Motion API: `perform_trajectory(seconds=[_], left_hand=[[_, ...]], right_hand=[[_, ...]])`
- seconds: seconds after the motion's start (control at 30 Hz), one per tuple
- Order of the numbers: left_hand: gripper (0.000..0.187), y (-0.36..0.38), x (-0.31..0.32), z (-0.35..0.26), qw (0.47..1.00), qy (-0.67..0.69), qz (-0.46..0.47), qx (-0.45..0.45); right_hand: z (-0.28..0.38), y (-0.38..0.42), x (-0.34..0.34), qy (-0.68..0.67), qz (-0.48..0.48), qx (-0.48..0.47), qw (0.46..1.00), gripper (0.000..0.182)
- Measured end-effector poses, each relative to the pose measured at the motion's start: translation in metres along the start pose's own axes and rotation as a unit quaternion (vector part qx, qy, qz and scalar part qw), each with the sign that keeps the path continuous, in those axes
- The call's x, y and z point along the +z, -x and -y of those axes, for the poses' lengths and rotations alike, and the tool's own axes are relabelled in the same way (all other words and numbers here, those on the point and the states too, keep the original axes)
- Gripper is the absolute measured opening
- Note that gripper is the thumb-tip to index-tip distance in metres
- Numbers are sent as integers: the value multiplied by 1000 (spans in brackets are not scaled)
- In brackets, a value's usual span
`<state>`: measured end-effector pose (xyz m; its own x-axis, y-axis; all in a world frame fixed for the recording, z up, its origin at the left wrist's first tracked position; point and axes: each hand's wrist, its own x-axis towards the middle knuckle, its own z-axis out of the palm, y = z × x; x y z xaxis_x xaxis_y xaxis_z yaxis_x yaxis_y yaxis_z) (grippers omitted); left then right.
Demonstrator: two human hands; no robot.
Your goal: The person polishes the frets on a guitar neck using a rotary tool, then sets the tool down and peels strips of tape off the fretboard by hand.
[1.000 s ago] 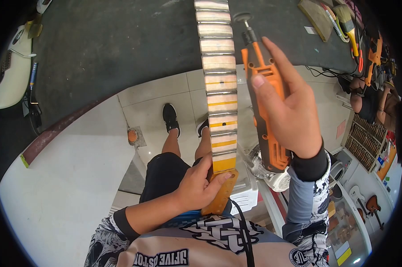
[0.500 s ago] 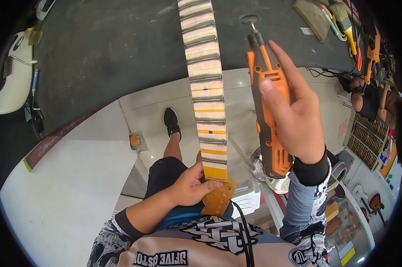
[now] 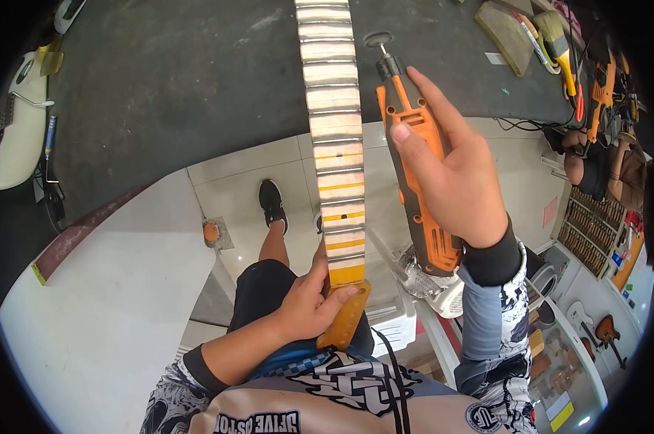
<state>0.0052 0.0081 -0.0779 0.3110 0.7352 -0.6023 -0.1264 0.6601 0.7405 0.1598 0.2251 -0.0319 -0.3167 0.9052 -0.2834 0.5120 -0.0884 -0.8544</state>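
Observation:
A guitar neck (image 3: 339,155) runs lengthwise through the middle of the view, its far part over the dark bench. Pale masking tape covers the wood between its metal frets, with yellowish strips near the close end. My left hand (image 3: 314,304) is closed around the neck where it meets the amber headstock (image 3: 347,315). In my right hand (image 3: 461,188) is an orange and dark grey rotary tool (image 3: 417,155), thumb on top and index finger along its side. The round disc (image 3: 377,39) on its tip is to the right of the neck, apart from it.
On the dark bench (image 3: 189,79) a white guitar body (image 3: 19,119) lies at the left, near a blue-handled tool (image 3: 50,137). At the back right are a wooden block (image 3: 502,32) and a paintbrush (image 3: 556,40). Another person (image 3: 620,170) sits at far right.
The rotary tool and my right hand have shifted left, closer to the neck. The neck has tilted slightly and its headstock has turned in my left hand.

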Motion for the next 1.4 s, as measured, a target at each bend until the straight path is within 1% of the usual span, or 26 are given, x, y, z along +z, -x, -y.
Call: perform_trajectory(seconds=[0.13,0.23,0.33,0.43,0.53,0.63,0.73,0.83,0.93,1.03,1.13,1.23,1.4], left_hand=[[42,0,-1,1,1000,-29,1,3],[40,0,-2,-2,999,-47,2,-16],[39,1,-2,-1,998,-60,-2,-17],[40,0,-1,3,999,-50,-9,14],[41,0,-1,2,998,-60,-9,13],[46,0,1,2,997,-70,-26,30],[44,0,1,6,997,-64,-30,42],[43,-1,3,6,996,-56,-38,53],[44,0,1,7,996,-65,-33,50],[44,0,0,3,997,-70,-23,21],[44,0,0,5,997,-69,-26,37],[43,-1,0,10,996,-64,-28,56],[45,-1,-1,4,997,-68,-20,30]], right_hand=[[-1,-2,4,-1,4,19,1000,59],[-6,-4,8,11,-6,0,1000,59],[-7,-4,9,23,-14,-5,1000,59],[-6,-4,11,17,-16,0,1000,59],[-6,-3,11,16,-14,2,1000,59],[-5,-4,12,15,-13,5,1000,58],[-10,-4,15,13,-21,-25,999,58],[-6,-4,14,10,-12,6,1000,58],[-5,-4,13,9,-5,10,1000,58],[-6,-4,14,10,-9,1,1000,58],[-7,-5,15,13,-16,-14,1000,58],[-4,-4,13,20,-5,10,1000,58],[-4,-4,11,-1,7,14,1000,58]])
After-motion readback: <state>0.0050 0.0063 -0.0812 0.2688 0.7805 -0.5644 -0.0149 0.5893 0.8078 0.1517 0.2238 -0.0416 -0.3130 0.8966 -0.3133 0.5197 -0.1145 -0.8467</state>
